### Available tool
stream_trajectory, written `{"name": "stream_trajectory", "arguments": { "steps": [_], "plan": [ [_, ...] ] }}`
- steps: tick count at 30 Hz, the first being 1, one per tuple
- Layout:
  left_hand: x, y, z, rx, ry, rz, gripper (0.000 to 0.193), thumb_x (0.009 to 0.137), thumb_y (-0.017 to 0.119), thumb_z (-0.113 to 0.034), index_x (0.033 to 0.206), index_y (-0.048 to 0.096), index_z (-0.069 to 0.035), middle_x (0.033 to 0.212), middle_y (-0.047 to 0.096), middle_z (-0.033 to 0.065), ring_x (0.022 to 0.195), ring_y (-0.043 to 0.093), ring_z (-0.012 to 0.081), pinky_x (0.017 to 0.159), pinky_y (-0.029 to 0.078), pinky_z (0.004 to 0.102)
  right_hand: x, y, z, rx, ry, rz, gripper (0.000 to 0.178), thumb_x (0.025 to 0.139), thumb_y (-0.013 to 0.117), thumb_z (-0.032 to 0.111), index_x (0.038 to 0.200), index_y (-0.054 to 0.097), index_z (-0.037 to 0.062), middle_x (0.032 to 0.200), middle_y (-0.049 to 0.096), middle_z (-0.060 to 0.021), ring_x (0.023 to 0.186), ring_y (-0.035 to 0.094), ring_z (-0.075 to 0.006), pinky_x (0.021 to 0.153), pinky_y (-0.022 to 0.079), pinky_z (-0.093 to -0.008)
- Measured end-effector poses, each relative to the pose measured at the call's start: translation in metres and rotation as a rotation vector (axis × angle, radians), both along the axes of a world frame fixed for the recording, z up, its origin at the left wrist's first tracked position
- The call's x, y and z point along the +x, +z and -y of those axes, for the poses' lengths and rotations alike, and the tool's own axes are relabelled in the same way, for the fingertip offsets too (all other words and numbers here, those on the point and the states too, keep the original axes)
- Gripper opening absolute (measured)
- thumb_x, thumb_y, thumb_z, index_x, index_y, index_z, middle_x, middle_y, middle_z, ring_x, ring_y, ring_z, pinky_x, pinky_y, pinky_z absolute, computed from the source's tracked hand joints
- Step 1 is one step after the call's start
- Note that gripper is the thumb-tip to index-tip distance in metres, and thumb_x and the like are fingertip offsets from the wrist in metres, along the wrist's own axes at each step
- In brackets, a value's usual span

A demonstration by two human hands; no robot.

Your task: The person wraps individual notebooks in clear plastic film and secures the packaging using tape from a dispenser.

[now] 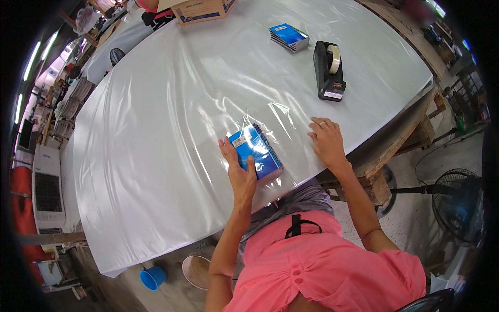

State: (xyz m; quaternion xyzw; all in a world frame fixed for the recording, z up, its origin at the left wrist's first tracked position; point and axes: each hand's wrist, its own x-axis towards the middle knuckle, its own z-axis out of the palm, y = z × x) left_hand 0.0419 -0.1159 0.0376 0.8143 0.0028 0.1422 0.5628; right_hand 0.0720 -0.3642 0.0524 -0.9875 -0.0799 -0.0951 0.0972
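Observation:
A stack of blue spiral notebooks lies near the front edge of the table, with clear plastic film shining over and around it. My left hand grips the stack's left side, its thumb on the top cover and its fingers along the edge. To the right, apart from the notebooks, my right hand rests on the white table cover, fingers loosely spread and nothing visible in them. Beyond that hand stands a black tape dispenser with a roll of tape.
Another stack of blue notebooks sits farther back, left of the dispenser. A cardboard box stands at the far edge of the white-covered table. On the floor are a blue bucket and, to the right, a black fan.

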Motion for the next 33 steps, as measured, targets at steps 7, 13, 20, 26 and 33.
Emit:
{"name": "stream_trajectory", "arguments": {
  "steps": [7,13,20,26,33],
  "plan": [
    [-0.001,-0.002,-0.002,0.005,0.021,-0.003,0.079,0.087,0.057,-0.002,0.153,0.014,-0.007,0.160,0.010,0.0170,0.147,0.014,0.0294,0.118,0.016,0.0372,0.082,0.020,-0.093,0.569,0.595,0.237,0.027,0.088,0.064,0.014,0.113,0.065,0.0049,0.118,0.063,-0.0122,0.112,0.056,-0.0286,0.096,0.042,-0.0364],
    [0.001,-0.003,-0.003,0.040,0.006,-0.011,0.079,0.088,0.055,-0.002,0.154,0.012,-0.006,0.160,0.010,0.0188,0.147,0.016,0.0309,0.117,0.018,0.0368,0.178,0.008,-0.129,0.605,0.872,-0.747,0.025,0.083,0.072,0.028,0.090,0.070,0.0036,0.085,0.066,-0.0076,0.092,0.061,-0.0169,0.085,0.046,-0.0319],
    [-0.003,-0.005,-0.010,0.072,-0.004,0.019,0.079,0.086,0.052,0.000,0.153,0.010,-0.005,0.159,0.009,0.0209,0.148,0.008,0.0369,0.117,0.018,0.0427,0.134,-0.015,-0.123,0.988,0.437,0.089,0.005,0.086,0.067,0.005,0.088,0.067,0.0001,0.089,0.062,-0.0073,0.085,0.059,-0.0169,0.079,0.046,-0.0304],
    [-0.004,-0.003,-0.004,0.023,-0.014,0.012,0.081,0.085,0.051,0.004,0.153,0.009,-0.004,0.159,0.010,0.0220,0.148,0.008,0.0365,0.118,0.016,0.0416,0.044,-0.019,-0.089,0.996,0.362,0.113,0.014,0.088,0.061,0.001,0.102,0.063,0.0019,0.093,0.064,-0.0105,0.092,0.062,-0.0243,0.078,0.049,-0.0317],
    [-0.005,-0.002,-0.006,0.022,-0.030,-0.017,0.079,0.085,0.049,0.006,0.153,0.008,-0.004,0.159,0.009,0.0224,0.147,0.009,0.0363,0.118,0.015,0.0408,0.001,-0.004,-0.060,0.651,0.696,0.213,0.024,0.088,0.064,0.019,0.110,0.066,0.0105,0.119,0.065,-0.0050,0.119,0.056,-0.0236,0.102,0.039,-0.0426]
  ]
}}
